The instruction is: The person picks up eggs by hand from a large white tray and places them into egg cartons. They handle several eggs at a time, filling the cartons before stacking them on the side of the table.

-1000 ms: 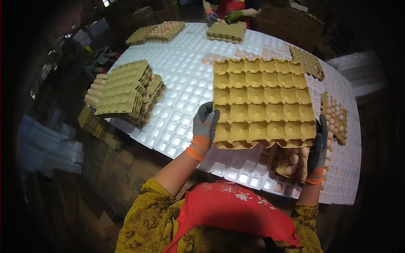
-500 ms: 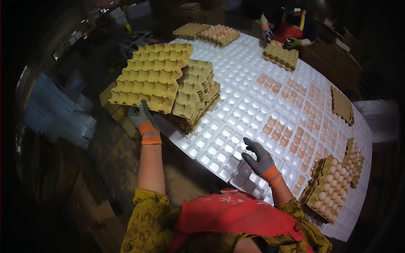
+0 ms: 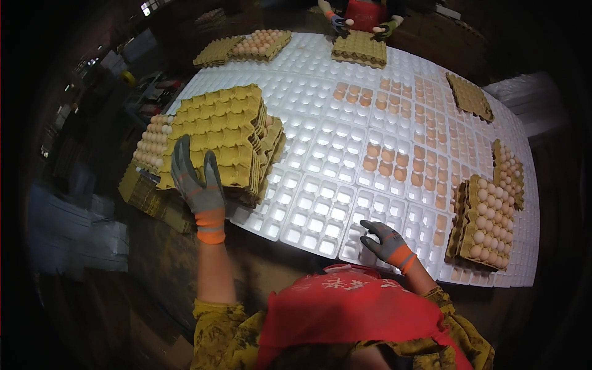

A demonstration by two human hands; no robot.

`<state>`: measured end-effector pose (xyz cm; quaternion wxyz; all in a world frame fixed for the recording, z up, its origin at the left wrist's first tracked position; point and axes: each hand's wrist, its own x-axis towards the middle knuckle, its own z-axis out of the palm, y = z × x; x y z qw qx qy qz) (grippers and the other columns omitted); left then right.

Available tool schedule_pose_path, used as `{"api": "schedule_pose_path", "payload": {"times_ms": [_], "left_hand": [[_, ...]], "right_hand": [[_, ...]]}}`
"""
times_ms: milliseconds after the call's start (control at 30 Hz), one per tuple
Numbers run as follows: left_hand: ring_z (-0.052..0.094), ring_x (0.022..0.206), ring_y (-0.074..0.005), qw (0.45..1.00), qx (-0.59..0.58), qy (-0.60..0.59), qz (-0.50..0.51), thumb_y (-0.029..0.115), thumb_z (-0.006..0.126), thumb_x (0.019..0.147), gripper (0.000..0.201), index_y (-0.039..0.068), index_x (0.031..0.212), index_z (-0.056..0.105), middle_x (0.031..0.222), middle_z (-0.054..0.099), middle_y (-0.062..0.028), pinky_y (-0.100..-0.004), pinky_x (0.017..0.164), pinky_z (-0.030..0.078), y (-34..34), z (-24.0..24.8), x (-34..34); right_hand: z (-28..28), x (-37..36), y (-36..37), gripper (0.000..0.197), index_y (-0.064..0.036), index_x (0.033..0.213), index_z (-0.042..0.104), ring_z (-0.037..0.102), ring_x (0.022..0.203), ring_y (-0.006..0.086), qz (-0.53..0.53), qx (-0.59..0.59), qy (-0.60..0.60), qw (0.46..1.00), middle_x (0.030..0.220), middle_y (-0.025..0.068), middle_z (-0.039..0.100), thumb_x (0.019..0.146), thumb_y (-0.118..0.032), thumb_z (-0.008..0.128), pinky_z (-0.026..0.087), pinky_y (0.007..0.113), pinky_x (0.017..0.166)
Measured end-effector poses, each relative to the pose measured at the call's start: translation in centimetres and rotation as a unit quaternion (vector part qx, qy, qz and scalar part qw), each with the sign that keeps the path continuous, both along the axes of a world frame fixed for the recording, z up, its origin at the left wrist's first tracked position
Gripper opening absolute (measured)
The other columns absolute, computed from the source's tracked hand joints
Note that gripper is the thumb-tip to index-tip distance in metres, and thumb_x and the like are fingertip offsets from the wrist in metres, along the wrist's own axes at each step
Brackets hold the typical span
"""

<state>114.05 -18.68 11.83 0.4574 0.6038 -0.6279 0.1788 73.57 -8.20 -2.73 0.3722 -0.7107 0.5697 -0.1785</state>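
Note:
My left hand [image 3: 200, 188], in a grey glove with an orange cuff, lies with spread fingers on the near-left part of a yellow egg tray [image 3: 225, 117]. That tray has no eggs in it and rests on top of a stack of similar trays [image 3: 265, 151]; a few eggs peek out at the stack's right side. Over the near edge of the white plastic egg trays [image 3: 317, 216] hovers my right hand [image 3: 387, 243], similarly gloved, thumb and fingers apart and nothing between them. Brown eggs [image 3: 385, 161] sit in some of the white cells to its upper right.
Left of the stack, a tray full of eggs [image 3: 153, 143] tops another pile. Egg-filled trays [image 3: 492, 222] stand at the right edge; more eggs [image 3: 262, 43] are at the far left. Across the table, a gloved co-worker [image 3: 364, 15] holds eggs above a tray stack [image 3: 361, 49].
The yellow tray has come down onto the stack, uncovering the eggs to its left. My left hand has shifted from its near edge onto its top. The view has turned rightward.

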Motion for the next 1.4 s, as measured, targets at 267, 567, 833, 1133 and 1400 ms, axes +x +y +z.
{"api": "schedule_pose_path", "payload": {"times_ms": [267,567,833,1133,1400], "left_hand": [[0.029,0.15,-0.0388,0.896,0.419,-0.102,0.104,0.055,0.061,0.095,0.076,0.022,0.158,0.037,0.163,0.033,-0.0167,-0.0526,0.12,0.027,-11.6,-6.2,8.7],[0.054,0.131,-0.0247,0.956,0.124,0.111,-0.241,0.019,0.056,0.105,0.046,-0.003,0.145,0.05,0.147,0.054,-0.0164,-0.0355,0.111,0.045,-5.3,2.1,-3.7],[0.064,0.118,-0.0293,0.788,0.292,-0.003,-0.542,0.007,0.074,0.089,0.039,0.007,0.128,0.067,0.126,0.068,-0.0139,-0.0389,0.102,0.049,7.3,-7.7,-37.6],[0.061,0.101,-0.0308,0.724,0.237,-0.226,-0.607,0.027,0.074,0.086,0.052,0.012,0.134,0.06,0.119,0.063,-0.0121,-0.043,0.084,0.05,15.3,-10.4,-55.6],[0.064,0.106,-0.0171,0.475,0.549,0.411,-0.551,0.012,0.071,0.089,0.035,0.005,0.122,0.062,0.111,0.065,-0.0045,-0.0312,0.088,0.053,13.9,-12.4,-56.8]], "right_hand": [[-0.4,-0.3,3.4,0.055,-0.0111,0.143,0.055,0.057,0.122,0.0373,-0.008,0.019,0.006,1.0,0.134,0.0184,0.061,0.098,-0.042,0.061,0.045,0.045,0.105],[2.0,-5.5,7.9,0.055,-0.0144,0.148,0.05,0.051,0.132,0.0354,-0.048,-0.002,-0.058,0.997,0.145,0.0162,0.054,0.102,-0.045,0.053,0.038,0.047,0.114],[7.2,-18.2,14.8,0.044,-0.0149,0.136,0.061,0.061,0.117,0.0345,-0.237,-0.075,-0.043,0.968,0.127,0.0143,0.065,0.095,-0.028,0.066,0.05,0.045,0.1],[5.2,-33.2,18.5,0.048,-0.0188,0.134,0.062,0.06,0.113,0.0314,-0.186,-0.147,0.359,0.903,0.129,0.0087,0.062,0.086,-0.019,0.068,0.052,0.043,0.091],[6.1,-37.8,18.5,0.042,-0.0061,0.125,0.062,0.061,0.117,0.0217,-0.342,0.021,-0.346,0.873,0.129,0.0049,0.06,0.084,-0.01,0.073,0.054,0.033,0.099]]}}
